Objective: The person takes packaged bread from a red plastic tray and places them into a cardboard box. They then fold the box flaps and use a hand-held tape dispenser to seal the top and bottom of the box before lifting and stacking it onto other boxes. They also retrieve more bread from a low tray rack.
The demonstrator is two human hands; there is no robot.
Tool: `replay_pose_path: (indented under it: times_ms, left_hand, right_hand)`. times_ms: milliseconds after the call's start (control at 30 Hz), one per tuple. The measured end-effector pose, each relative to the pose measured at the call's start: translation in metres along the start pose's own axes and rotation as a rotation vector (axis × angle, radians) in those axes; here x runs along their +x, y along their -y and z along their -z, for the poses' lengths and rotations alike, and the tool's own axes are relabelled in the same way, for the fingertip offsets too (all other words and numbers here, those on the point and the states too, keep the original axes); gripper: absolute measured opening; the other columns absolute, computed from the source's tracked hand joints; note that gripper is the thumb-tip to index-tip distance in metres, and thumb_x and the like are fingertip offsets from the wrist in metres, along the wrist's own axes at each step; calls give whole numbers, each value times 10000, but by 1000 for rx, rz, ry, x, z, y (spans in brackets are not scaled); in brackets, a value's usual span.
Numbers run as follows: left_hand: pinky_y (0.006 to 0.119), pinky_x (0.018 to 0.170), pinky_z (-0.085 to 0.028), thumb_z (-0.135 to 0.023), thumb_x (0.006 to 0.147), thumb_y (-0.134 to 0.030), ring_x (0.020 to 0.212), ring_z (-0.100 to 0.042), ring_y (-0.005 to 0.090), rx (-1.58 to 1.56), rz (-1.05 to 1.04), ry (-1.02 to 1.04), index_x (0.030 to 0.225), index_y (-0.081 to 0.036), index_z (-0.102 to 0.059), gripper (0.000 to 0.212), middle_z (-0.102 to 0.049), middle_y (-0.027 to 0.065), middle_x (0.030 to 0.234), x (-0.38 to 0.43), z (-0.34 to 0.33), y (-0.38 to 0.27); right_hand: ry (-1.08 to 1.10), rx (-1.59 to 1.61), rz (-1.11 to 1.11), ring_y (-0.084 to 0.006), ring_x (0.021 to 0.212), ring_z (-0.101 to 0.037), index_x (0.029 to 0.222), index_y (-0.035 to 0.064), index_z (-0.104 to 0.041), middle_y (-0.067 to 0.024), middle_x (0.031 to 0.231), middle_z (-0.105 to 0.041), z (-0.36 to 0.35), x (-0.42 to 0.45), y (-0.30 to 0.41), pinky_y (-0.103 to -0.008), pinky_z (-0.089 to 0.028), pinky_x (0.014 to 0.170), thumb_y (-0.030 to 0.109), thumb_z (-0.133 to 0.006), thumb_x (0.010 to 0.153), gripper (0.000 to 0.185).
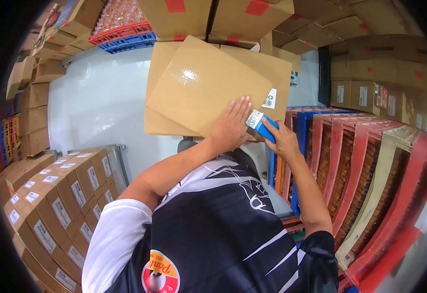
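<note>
A flat brown cardboard piece lies turned at an angle over other flat cardboard. My left hand rests on its lower part with the fingers together and straight, holding nothing that I can make out. In my right hand is a blue-handled tool with a wide, shiny metallic or clear head, touching or close to the cardboard beside my left fingertips. I cannot tell its exact kind. A white label with print and a barcode shows on the lower cardboard, partly covered by the upper piece.
Large cartons with red tape stand beyond the cardboard. Red and blue crates hold packed goods at the upper left. Labelled cartons are stacked at lower left. Red, blue and cream plastic crates stand close on the right, near my right arm.
</note>
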State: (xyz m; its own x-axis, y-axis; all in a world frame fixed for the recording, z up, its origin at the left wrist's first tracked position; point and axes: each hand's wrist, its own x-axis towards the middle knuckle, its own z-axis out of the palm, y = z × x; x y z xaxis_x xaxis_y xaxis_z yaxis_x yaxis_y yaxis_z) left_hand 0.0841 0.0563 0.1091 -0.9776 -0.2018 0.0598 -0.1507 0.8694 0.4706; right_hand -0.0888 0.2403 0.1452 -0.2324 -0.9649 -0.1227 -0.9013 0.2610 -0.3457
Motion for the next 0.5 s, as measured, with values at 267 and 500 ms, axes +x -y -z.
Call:
replay_pose_path:
  times_ms: [267, 500]
  left_hand:
    - [470, 1276, -173, -634, 883, -219, 1566, -205, 334, 196, 17, 56, 1587, 70, -226, 863, -233, 205, 1677, -1, -21, -17]
    - [461, 1273, -192, -586, 917, -251, 1571, -194, 313, 594, -205, 187, 1572, 63, -299, 780, -232, 179, 1685, 18, -20, -28]
  right_hand:
    - [122, -73, -55, -395, 730, -672, 1479, 283, -542, -183, 900, -578, 80, -32, 22, -468, -563, 640, 190, -759, 840, 681]
    - [271, -332, 14, -320, 864, -723, 1320, 65, -624, -163, 946, -721, -10, 11, 12, -448, -581, 714, 111, -632, 876, 446]
